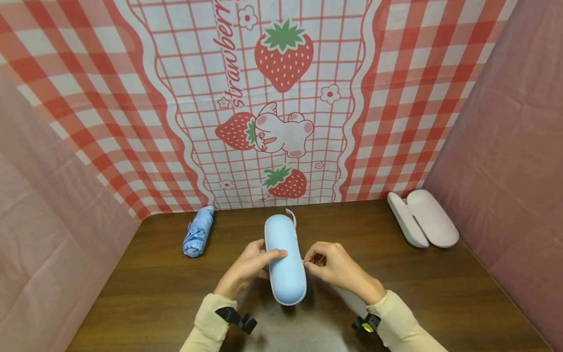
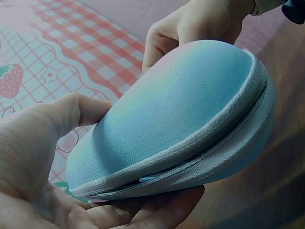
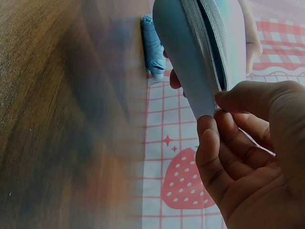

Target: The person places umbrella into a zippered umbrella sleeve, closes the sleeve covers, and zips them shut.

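Clasping the blue case [image 1: 288, 278] is the left grip [image 1: 250, 264], while the right grip [image 1: 333, 264] pinches its partly open zipper [image 3: 202, 38].

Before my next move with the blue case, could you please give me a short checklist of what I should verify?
1. Left hand holds the blue case firmly enough: looks ok; thumb on top, fingers underneath.
2. Right hand pinches at the seam: ok.
3. Zipper pull fully in that pinch: cannot tell; the fingers cover it.
4. Zipper closed all round: not ok; a narrow gap shows along the seam.
5. Contents known: cannot tell; the gap is too narrow and dark.
6. Umbrella and pale open case apart from both hands: ok.
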### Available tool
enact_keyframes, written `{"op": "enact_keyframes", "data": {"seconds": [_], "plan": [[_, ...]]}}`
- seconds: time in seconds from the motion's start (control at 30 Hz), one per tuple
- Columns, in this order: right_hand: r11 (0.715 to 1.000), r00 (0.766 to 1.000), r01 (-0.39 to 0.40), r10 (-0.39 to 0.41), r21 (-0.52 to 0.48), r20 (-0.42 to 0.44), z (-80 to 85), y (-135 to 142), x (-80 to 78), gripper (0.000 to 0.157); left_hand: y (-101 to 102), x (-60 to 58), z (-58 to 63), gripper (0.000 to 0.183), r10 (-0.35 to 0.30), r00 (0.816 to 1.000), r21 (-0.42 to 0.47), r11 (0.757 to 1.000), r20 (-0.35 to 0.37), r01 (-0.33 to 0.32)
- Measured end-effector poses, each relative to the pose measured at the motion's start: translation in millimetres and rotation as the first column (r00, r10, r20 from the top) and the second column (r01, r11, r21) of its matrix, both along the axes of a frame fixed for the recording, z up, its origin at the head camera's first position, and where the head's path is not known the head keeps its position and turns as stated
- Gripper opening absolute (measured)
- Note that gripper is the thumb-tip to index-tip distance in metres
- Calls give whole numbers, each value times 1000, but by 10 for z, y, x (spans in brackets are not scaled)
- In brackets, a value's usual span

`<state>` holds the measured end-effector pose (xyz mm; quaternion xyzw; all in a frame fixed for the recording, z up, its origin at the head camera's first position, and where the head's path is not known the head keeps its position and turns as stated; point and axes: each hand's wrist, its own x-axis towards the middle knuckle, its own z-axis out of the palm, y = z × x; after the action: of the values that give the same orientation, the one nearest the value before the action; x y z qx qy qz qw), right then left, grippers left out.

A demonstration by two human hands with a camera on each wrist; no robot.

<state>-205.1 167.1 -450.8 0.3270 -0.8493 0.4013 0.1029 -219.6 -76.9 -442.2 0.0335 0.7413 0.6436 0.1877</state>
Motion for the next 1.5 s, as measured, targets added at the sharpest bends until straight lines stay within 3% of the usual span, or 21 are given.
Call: {"op": "enact_keyframes", "data": {"seconds": [1.5], "plan": [[1000,1000,-17,16,-20,-25,-21,3,25,16,-6,0,-10,69,-11,1000,45,999,3,11]]}}
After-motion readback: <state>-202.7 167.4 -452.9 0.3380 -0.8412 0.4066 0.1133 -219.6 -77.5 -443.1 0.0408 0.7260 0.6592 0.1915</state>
